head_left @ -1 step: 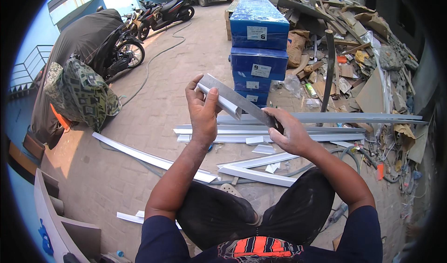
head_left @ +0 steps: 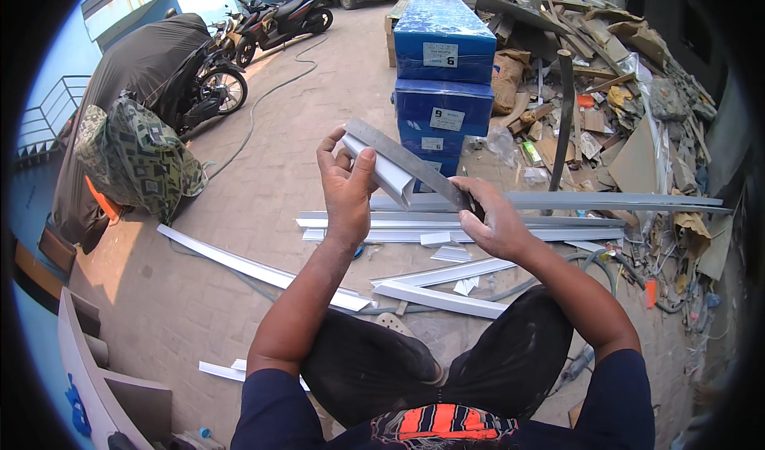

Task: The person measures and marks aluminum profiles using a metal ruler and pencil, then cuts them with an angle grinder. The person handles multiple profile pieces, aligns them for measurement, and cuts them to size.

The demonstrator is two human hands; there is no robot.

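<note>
Slightly higher at its far end than in the earlier frame, the flat grey metal blade slants along the upper edge of a short, glossy white channel-shaped piece in the head view. This piece is held aloft before the stacked blue boxes, straight-sided, its folded profile showing at the end nearer the right hand. The left hand is partly curled, pinching the piece between thumb and fingers; the right is closed around the blade's dark end. Long white strips lie on the paved ground below.
</note>
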